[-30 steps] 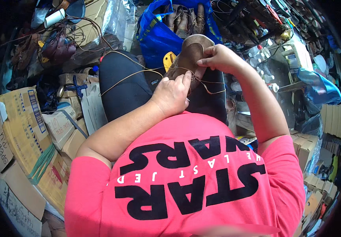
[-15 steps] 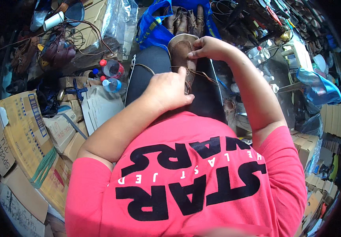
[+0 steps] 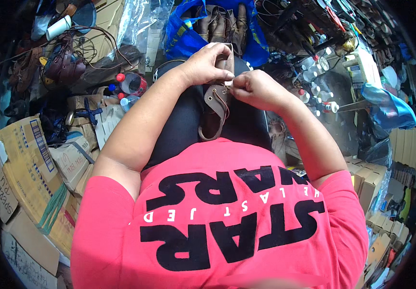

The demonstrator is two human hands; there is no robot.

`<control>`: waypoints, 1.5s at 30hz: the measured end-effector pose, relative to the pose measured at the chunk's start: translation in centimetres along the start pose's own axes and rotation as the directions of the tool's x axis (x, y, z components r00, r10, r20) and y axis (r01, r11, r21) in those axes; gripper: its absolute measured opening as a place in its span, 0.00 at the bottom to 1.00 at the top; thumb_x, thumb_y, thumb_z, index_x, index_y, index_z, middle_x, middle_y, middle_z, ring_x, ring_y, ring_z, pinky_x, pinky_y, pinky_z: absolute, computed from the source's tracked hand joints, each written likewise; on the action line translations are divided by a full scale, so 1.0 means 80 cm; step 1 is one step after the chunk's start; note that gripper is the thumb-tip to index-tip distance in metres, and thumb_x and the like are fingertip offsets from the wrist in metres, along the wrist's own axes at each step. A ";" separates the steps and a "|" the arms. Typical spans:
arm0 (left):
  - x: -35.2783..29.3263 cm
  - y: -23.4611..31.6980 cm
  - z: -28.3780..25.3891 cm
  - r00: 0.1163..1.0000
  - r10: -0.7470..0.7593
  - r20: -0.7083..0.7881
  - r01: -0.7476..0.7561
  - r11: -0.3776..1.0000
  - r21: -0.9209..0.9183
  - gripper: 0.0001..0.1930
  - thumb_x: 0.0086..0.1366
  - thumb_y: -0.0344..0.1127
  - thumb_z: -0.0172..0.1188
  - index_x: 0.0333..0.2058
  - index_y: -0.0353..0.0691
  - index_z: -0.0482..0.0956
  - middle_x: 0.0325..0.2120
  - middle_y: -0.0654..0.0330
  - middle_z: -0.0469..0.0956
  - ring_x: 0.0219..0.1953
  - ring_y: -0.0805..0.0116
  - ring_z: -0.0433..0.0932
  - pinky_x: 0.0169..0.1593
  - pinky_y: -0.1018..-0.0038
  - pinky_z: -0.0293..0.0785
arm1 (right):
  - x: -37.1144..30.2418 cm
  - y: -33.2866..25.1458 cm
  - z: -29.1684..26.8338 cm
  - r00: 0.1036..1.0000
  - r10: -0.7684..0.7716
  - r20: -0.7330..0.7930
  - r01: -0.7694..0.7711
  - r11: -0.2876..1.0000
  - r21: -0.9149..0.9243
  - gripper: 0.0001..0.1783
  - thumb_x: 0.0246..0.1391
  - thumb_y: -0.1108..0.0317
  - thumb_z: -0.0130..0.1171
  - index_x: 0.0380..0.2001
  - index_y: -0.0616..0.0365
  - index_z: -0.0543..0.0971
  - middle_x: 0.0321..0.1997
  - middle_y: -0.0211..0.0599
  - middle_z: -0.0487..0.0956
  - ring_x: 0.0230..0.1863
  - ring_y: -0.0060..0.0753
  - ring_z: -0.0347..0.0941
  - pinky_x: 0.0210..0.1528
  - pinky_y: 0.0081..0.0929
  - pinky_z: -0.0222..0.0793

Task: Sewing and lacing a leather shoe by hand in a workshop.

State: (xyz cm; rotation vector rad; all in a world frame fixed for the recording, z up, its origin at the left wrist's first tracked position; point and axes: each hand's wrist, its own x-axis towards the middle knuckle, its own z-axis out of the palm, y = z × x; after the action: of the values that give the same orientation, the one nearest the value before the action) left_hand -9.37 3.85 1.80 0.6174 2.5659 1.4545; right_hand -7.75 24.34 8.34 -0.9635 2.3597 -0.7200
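Observation:
A brown leather lace-up shoe (image 3: 214, 103) rests between my thighs, turned on its side, its eyelets and a loop of lace (image 3: 224, 105) showing. My left hand (image 3: 207, 65) is closed around the shoe's far part, thumb pressed on the near side of it. Beside that thumb, at the eyelet edge, my right hand (image 3: 256, 89) is pinched closed. A brown lace seems to run into its fingertips, but the fingers hide most of it. Just beyond my hands a blue bag (image 3: 181, 36) holds several brown shoes (image 3: 219, 26).
To the left are bottles with red and blue caps (image 3: 133, 84), stacked cardboard boxes (image 3: 22, 161) and brown leather pieces with cords (image 3: 63, 67). Several clear bottles (image 3: 309, 72) stand on the right, near a blue cloth (image 3: 389, 106). Crowded shelves line the far right.
The shoe has been turned over and round, so its eyelet side now shows. My left hand moved farther out onto it; my right hand came down and closer to me, next to the eyelets.

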 end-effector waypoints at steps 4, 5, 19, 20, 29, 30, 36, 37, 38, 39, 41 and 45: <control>0.002 0.000 0.007 0.995 0.081 -0.054 -0.077 0.995 0.061 0.31 0.43 0.48 0.73 0.43 0.37 0.75 0.46 0.49 0.73 0.51 0.52 0.71 0.56 0.65 0.66 | -0.020 0.006 0.002 0.998 -0.043 -0.041 0.043 0.999 -0.001 0.14 0.51 0.61 0.57 0.23 0.63 0.77 0.22 0.52 0.74 0.26 0.53 0.73 0.30 0.41 0.67; 0.001 0.001 0.009 0.994 0.083 -0.073 -0.080 0.996 0.047 0.30 0.43 0.48 0.73 0.43 0.37 0.75 0.46 0.49 0.73 0.51 0.52 0.71 0.56 0.65 0.67 | -0.028 0.005 0.002 0.996 0.024 -0.084 -0.022 1.000 0.021 0.14 0.50 0.62 0.57 0.22 0.64 0.75 0.21 0.53 0.73 0.25 0.54 0.72 0.29 0.42 0.66; 0.004 0.000 -0.040 0.962 -0.099 0.256 0.162 0.957 -0.242 0.19 0.51 0.28 0.69 0.41 0.38 0.74 0.38 0.66 0.73 0.43 0.76 0.71 0.50 0.76 0.68 | -0.040 0.003 0.001 0.956 -0.007 -0.294 0.074 0.973 0.218 0.11 0.51 0.68 0.62 0.39 0.53 0.83 0.26 0.34 0.73 0.29 0.29 0.71 0.32 0.26 0.67; 0.004 0.001 -0.044 0.955 -0.102 0.278 0.178 0.947 -0.266 0.17 0.51 0.29 0.69 0.40 0.38 0.74 0.37 0.66 0.73 0.43 0.76 0.71 0.49 0.76 0.68 | -0.036 0.005 0.004 0.964 -0.017 -0.264 0.052 0.991 0.125 0.12 0.50 0.69 0.62 0.40 0.52 0.83 0.27 0.35 0.73 0.30 0.32 0.72 0.33 0.27 0.68; 0.005 0.015 -0.070 0.931 -0.068 0.358 0.142 0.972 -0.186 0.11 0.55 0.32 0.65 0.38 0.39 0.83 0.33 0.63 0.72 0.40 0.70 0.73 0.48 0.75 0.68 | -0.016 -0.002 -0.001 0.977 -0.010 -0.211 0.032 0.994 0.101 0.16 0.46 0.73 0.60 0.40 0.50 0.83 0.30 0.41 0.76 0.33 0.39 0.76 0.37 0.30 0.72; 0.007 0.016 -0.070 0.927 -0.064 0.369 0.138 0.975 -0.176 0.11 0.55 0.32 0.65 0.38 0.39 0.83 0.33 0.63 0.72 0.41 0.70 0.73 0.48 0.75 0.68 | -0.015 -0.003 -0.003 0.982 0.016 -0.189 -0.006 0.998 0.056 0.15 0.46 0.73 0.60 0.40 0.51 0.83 0.31 0.42 0.77 0.34 0.41 0.77 0.38 0.31 0.73; 0.015 0.016 -0.066 0.917 -0.035 0.397 0.079 0.992 -0.095 0.14 0.54 0.33 0.66 0.40 0.40 0.82 0.35 0.61 0.72 0.43 0.67 0.72 0.50 0.73 0.68 | -0.006 -0.012 -0.004 0.974 -0.051 -0.220 0.030 0.995 -0.099 0.12 0.45 0.71 0.60 0.36 0.52 0.84 0.33 0.46 0.78 0.35 0.47 0.77 0.40 0.34 0.74; 0.015 0.016 -0.065 0.921 -0.034 0.389 0.068 0.995 -0.075 0.15 0.53 0.32 0.67 0.41 0.40 0.82 0.36 0.60 0.71 0.44 0.67 0.72 0.50 0.73 0.68 | -0.005 -0.012 -0.005 0.973 -0.064 -0.221 0.045 0.995 -0.091 0.11 0.45 0.71 0.60 0.35 0.52 0.84 0.33 0.46 0.78 0.36 0.48 0.77 0.40 0.34 0.74; 0.015 0.016 -0.065 0.918 -0.038 0.394 0.073 0.995 -0.073 0.15 0.53 0.32 0.67 0.41 0.40 0.82 0.36 0.60 0.71 0.44 0.67 0.72 0.50 0.73 0.68 | -0.003 -0.011 -0.007 0.974 -0.051 -0.219 0.033 0.996 -0.086 0.11 0.45 0.71 0.60 0.35 0.52 0.84 0.33 0.46 0.78 0.36 0.48 0.77 0.40 0.34 0.74; 0.013 0.017 -0.065 0.915 -0.023 0.403 0.056 0.996 -0.070 0.18 0.50 0.32 0.69 0.42 0.41 0.82 0.36 0.60 0.70 0.44 0.66 0.71 0.51 0.73 0.68 | -0.002 -0.008 -0.008 0.981 -0.047 -0.190 0.034 0.997 -0.072 0.11 0.46 0.71 0.60 0.35 0.52 0.84 0.33 0.44 0.78 0.36 0.45 0.76 0.40 0.33 0.73; 0.012 0.018 -0.064 0.911 -0.006 0.413 0.038 0.997 -0.070 0.20 0.48 0.32 0.71 0.42 0.41 0.81 0.36 0.60 0.70 0.44 0.65 0.71 0.51 0.73 0.67 | 0.001 0.003 -0.012 0.986 -0.041 -0.161 0.032 0.998 -0.059 0.11 0.47 0.72 0.60 0.36 0.51 0.84 0.33 0.42 0.78 0.35 0.43 0.76 0.40 0.31 0.72; 0.011 0.019 -0.061 0.926 -0.018 0.377 0.016 1.000 0.009 0.23 0.43 0.32 0.74 0.42 0.42 0.81 0.36 0.59 0.69 0.43 0.62 0.70 0.51 0.72 0.67 | 0.012 0.035 -0.012 1.000 0.011 -0.029 -0.002 0.953 0.304 0.12 0.52 0.74 0.60 0.40 0.49 0.84 0.32 0.31 0.74 0.36 0.27 0.70 0.42 0.23 0.67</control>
State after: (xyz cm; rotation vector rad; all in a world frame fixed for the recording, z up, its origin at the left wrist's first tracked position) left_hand -11.20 1.00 5.71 0.7869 2.2687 1.1845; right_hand -10.25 25.60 7.08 -0.8145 2.1893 -1.0650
